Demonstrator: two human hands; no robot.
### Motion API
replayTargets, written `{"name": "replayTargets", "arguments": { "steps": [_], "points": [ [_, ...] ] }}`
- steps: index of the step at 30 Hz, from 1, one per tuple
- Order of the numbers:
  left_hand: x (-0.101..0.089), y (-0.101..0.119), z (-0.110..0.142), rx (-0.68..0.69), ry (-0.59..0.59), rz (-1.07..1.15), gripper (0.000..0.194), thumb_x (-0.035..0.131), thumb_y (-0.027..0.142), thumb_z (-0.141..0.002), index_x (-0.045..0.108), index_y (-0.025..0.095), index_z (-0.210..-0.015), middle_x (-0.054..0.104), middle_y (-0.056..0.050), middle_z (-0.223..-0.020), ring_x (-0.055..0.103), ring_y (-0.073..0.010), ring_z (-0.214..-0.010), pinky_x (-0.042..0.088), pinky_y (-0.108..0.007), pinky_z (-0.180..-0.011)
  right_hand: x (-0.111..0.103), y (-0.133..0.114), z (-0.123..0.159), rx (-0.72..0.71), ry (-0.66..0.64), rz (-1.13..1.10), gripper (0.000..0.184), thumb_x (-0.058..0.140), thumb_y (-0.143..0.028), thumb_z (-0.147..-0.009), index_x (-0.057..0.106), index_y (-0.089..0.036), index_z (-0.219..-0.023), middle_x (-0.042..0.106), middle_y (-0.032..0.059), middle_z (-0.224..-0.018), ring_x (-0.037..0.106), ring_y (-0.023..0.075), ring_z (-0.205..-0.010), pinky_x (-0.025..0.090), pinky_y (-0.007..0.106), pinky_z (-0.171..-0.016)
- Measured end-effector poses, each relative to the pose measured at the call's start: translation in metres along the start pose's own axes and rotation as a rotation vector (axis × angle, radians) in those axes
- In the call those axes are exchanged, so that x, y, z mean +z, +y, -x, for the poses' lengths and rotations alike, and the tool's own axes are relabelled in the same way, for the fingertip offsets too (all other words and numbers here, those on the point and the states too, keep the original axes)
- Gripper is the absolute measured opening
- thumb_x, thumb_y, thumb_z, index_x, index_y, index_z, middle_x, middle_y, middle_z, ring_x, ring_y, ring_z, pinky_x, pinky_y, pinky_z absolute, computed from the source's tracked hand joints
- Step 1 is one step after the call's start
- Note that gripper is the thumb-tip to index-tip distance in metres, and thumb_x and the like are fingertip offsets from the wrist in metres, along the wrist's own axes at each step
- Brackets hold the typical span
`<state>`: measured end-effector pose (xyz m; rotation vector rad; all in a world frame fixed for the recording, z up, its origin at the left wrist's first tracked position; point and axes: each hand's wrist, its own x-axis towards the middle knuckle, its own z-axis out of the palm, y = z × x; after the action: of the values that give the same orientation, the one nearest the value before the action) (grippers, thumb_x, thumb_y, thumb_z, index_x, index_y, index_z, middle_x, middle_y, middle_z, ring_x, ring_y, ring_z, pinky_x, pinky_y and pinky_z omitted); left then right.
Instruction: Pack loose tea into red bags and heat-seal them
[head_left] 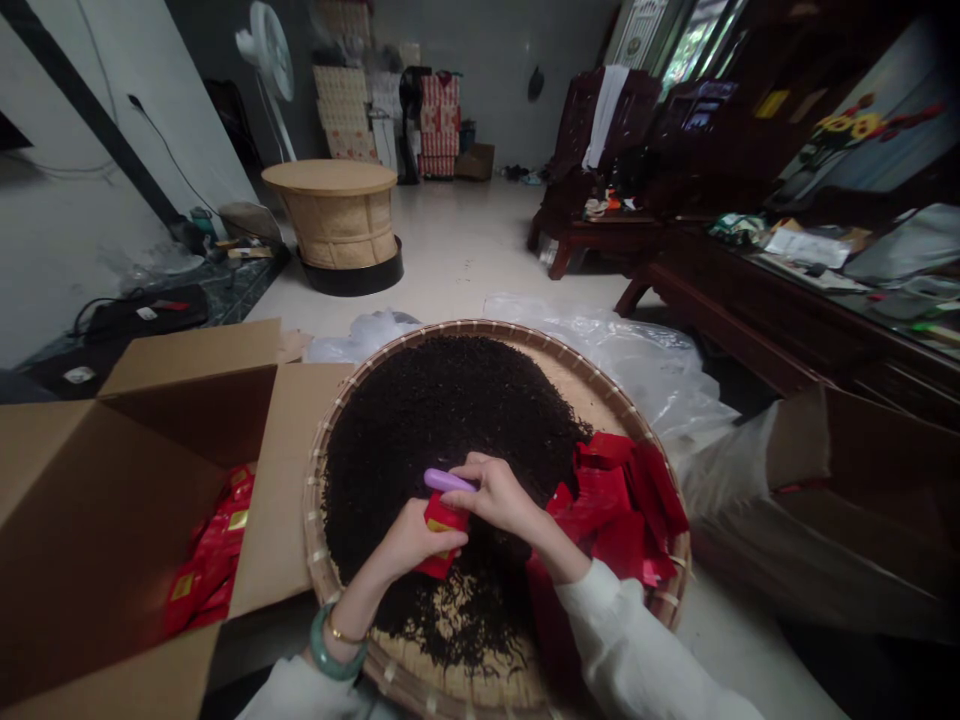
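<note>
Over a round bamboo tray [313, 500], my left hand [416, 540] grips a small red packet [442, 560] with a gold patch. My right hand [501, 495] pinches a small purple scoop [448, 481] just above the packet's top. The fingers of both hands nearly meet there, so the packet's mouth is hidden. A broad heap of dark, dried tea leaves [442, 400] covers much of the tray below and beyond the hands. Flat red packets [604, 490] lie piled on the tray's right side, beside my right forearm.
On the left, an open cardboard box [311, 400] holds several red packets [217, 550]. Another carton [799, 440] stands at the right. Clear plastic sheeting [637, 370] lies behind the tray. Farther back are a wood-topped basket [337, 215], a fan [270, 50] and a dark wooden table [720, 290].
</note>
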<state>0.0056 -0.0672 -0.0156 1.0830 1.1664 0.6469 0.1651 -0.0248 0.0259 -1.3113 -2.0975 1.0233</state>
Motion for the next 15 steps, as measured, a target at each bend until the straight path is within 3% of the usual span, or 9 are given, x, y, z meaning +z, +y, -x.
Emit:
{"name": "replayTargets", "arguments": {
  "steps": [6, 15],
  "points": [
    [0.0, 0.001, 0.0, -0.03, 0.05, 0.05, 0.027, 0.079, 0.025, -0.054, 0.065, 0.011, -0.072, 0.069, -0.004, -0.061, 0.066, -0.0185, -0.056, 0.049, -0.028, -0.057, -0.009, 0.001, 0.002, 0.046, -0.051, 0.02, 0.039, 0.081, -0.036, -0.064, 0.073, -0.019, -0.098, 0.06, 0.0015, -0.077, 0.055, 0.0165, -0.071, 0.037, 0.025, -0.062],
    [0.0, -0.001, 0.001, 0.0, 0.008, 0.0, 0.023, 0.078, 0.025, -0.057, 0.063, 0.012, -0.069, 0.068, -0.003, -0.059, 0.066, -0.0187, -0.057, 0.049, -0.027, -0.057, -0.01, -0.001, 0.001, 0.01, -0.047, -0.016, 0.024, 0.076, -0.034, -0.072, 0.075, -0.022, -0.093, 0.056, -0.0012, -0.07, 0.053, 0.0138, -0.068, 0.034, 0.023, -0.061]
  ]
}}
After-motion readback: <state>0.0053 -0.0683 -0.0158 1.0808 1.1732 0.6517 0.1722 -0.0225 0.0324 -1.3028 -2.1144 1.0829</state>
